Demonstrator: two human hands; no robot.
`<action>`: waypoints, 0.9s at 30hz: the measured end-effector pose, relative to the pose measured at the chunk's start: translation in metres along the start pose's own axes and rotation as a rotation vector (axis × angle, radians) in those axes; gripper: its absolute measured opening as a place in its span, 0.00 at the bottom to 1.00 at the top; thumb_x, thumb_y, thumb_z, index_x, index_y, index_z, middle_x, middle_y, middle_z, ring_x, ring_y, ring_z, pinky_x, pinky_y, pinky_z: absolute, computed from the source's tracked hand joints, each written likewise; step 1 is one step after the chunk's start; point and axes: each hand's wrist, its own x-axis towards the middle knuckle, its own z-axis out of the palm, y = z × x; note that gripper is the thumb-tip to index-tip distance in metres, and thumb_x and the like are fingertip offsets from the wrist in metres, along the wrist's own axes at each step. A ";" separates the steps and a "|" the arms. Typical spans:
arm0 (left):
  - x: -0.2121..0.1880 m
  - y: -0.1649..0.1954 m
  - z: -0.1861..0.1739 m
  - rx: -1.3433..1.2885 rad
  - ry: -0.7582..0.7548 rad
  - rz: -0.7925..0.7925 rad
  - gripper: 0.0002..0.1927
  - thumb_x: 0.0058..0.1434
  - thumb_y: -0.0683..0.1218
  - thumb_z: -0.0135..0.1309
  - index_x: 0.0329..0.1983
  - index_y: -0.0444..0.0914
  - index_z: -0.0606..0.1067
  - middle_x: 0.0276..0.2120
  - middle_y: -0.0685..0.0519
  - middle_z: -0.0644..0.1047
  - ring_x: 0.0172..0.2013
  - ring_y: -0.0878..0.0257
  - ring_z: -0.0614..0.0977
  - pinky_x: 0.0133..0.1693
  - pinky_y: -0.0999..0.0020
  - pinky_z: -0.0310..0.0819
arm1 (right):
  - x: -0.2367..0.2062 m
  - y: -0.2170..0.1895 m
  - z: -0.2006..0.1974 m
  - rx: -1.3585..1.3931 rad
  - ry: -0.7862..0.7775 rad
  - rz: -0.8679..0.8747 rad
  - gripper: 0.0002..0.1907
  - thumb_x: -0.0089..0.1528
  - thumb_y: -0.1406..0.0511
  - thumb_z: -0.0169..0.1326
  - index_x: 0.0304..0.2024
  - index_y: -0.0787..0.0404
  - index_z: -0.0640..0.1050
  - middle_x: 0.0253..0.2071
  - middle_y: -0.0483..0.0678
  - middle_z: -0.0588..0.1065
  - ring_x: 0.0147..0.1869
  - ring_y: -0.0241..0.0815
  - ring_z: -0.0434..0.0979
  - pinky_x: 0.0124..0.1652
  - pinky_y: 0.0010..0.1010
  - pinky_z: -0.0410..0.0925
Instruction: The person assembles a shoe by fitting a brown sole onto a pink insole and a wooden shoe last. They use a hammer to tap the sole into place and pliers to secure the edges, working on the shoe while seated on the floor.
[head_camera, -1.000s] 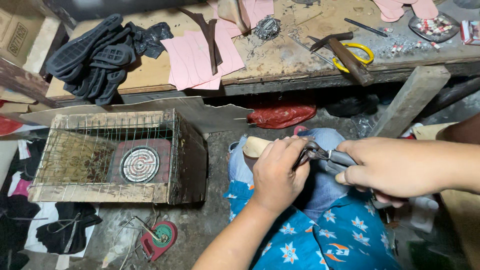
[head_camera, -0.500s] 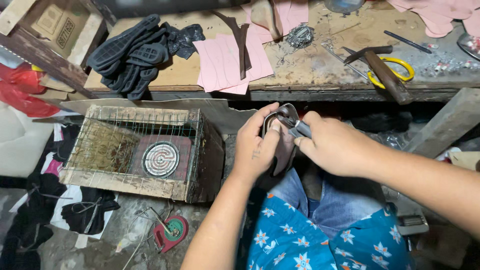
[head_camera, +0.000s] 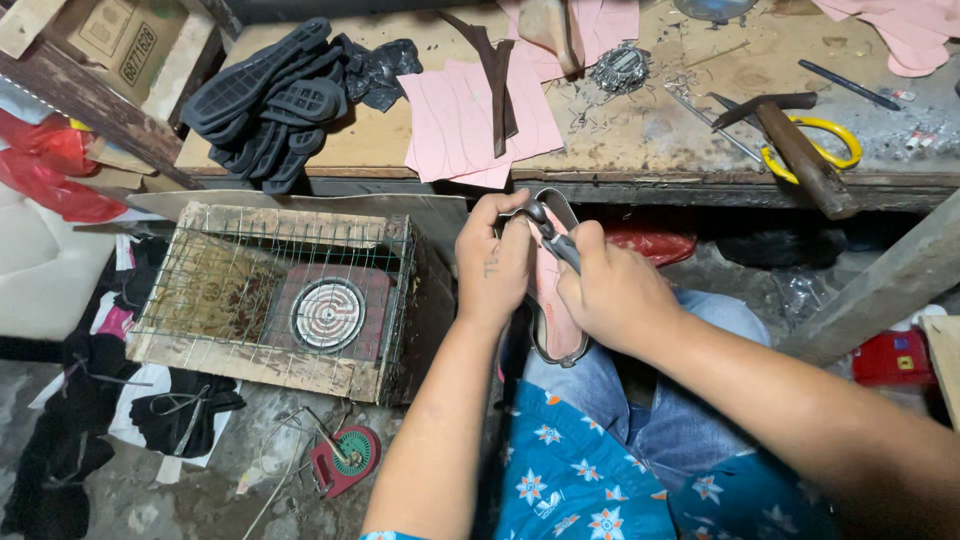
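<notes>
The right hand (head_camera: 612, 290) is closed around the handles of a pair of pliers (head_camera: 553, 238), the metal nose pointing up and left toward the top edge of a shoe upper on a last (head_camera: 556, 300); whether the nose actually bites the edge cannot be told, since the fingers hide it. The left hand (head_camera: 494, 262) is wrapped around the upper end of the same shoe, fingers curled over its rim, thumb pressed beside the pliers' tip; both hands touch the shoe and sit just beside each other. The shoe stands nearly upright over the person's lap, its pink inner face turned to the camera, a grey band running round its outline; below it lie jeans and a blue flowered cloth (head_camera: 570, 480).

Left of the hands stands a wooden crate with wire mesh (head_camera: 270, 290), a round coil heater (head_camera: 327, 314) inside it; on the floor beneath lies a small red and green round object (head_camera: 345, 458). Above the hands runs a workbench (head_camera: 640, 140); on it lie pink cut sheets (head_camera: 460, 120), a stack of black rubber soles (head_camera: 265, 100), a hammer (head_camera: 795, 140), yellow-handled scissors (head_camera: 825, 150) and a scatter of small nails (head_camera: 620, 70); a wooden beam (head_camera: 880, 290) leans at the right.
</notes>
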 end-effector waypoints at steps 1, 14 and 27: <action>0.002 -0.003 0.000 -0.025 0.009 -0.078 0.14 0.64 0.40 0.48 0.50 0.31 0.77 0.38 0.47 0.80 0.38 0.64 0.78 0.43 0.69 0.73 | 0.000 0.004 0.009 0.000 0.048 -0.035 0.16 0.61 0.66 0.52 0.44 0.69 0.62 0.28 0.68 0.74 0.31 0.71 0.76 0.31 0.60 0.68; 0.011 -0.014 -0.006 0.093 0.119 0.065 0.13 0.61 0.39 0.48 0.46 0.30 0.77 0.40 0.46 0.81 0.42 0.62 0.81 0.48 0.68 0.75 | 0.012 -0.012 0.019 -0.112 -0.007 0.014 0.13 0.63 0.66 0.51 0.42 0.69 0.65 0.27 0.65 0.76 0.31 0.67 0.79 0.31 0.56 0.71; -0.017 0.010 -0.030 -0.244 -0.118 -0.178 0.14 0.64 0.39 0.46 0.52 0.34 0.75 0.37 0.54 0.77 0.35 0.71 0.74 0.39 0.75 0.70 | -0.010 -0.055 -0.038 -0.241 -0.327 0.116 0.15 0.64 0.61 0.50 0.42 0.68 0.65 0.27 0.65 0.77 0.33 0.66 0.81 0.31 0.56 0.72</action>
